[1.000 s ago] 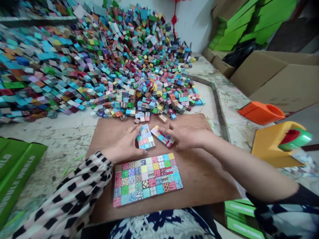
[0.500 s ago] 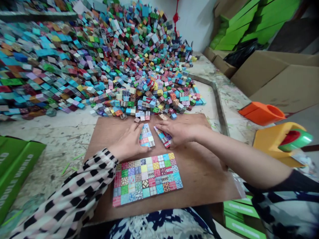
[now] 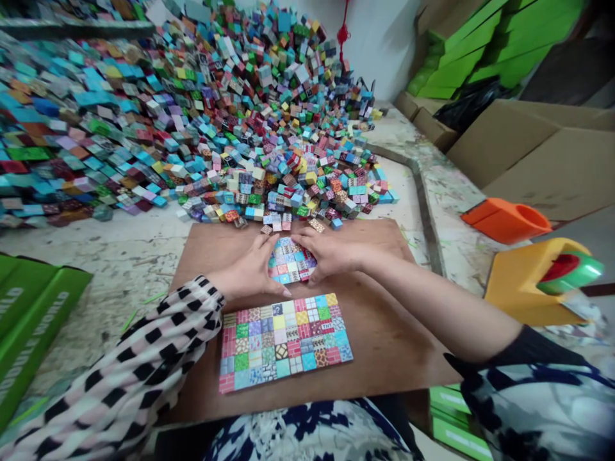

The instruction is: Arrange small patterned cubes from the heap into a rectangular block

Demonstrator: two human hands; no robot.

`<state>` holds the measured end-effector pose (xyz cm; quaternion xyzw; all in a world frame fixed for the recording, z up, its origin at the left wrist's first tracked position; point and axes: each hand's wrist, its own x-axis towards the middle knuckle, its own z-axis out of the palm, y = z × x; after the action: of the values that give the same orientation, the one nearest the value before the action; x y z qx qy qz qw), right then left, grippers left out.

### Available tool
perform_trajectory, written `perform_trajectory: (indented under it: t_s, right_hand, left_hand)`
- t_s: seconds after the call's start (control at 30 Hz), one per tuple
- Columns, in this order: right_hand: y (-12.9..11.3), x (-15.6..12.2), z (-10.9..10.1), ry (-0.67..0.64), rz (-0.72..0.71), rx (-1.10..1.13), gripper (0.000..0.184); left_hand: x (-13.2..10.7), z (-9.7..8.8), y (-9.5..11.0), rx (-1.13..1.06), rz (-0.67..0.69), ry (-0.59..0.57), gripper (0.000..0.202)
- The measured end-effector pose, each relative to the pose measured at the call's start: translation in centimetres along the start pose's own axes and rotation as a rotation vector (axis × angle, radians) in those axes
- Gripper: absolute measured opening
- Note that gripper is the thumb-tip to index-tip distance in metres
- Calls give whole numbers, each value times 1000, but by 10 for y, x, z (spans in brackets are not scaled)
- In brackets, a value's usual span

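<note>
Between my two hands, on the brown board (image 3: 384, 333), lies a small block of patterned cubes (image 3: 289, 261) in pink, blue, white and red. My left hand (image 3: 247, 267) grips its left side, with thumb and fingers curved round the edge. From the right, my right hand (image 3: 329, 256) presses the other side in the same way. Part of the block is hidden under the fingers. Nearer to me rests a larger flat rectangle of patterned cubes (image 3: 287, 342), its rows lined up neatly. No hand touches it.
A big heap of loose patterned cubes (image 3: 269, 128) spreads behind the board. Green boxes (image 3: 38, 320) lie at the left. On the right stand an orange holder (image 3: 504, 219), a yellow tape dispenser (image 3: 514, 275) and a cardboard box (image 3: 542, 153). A metal strip (image 3: 423, 211) edges the work area.
My right hand has moved left, bringing its strip of cubes against the cubes at my left hand. The gap between the two groups has closed.
</note>
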<state>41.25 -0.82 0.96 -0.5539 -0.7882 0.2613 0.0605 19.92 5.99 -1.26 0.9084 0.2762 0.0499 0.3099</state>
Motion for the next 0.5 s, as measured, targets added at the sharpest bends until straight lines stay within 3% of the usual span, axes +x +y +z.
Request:
perform_trajectory:
  t_s: [0.23,0.5]
  right_hand:
    - [5,4,8,60,-44,2,91]
    - [4,9,16,25,18,61,113]
  left_hand:
    - [0,1,0,-13,94,49,94]
    - [0,1,1,16,27,22,106]
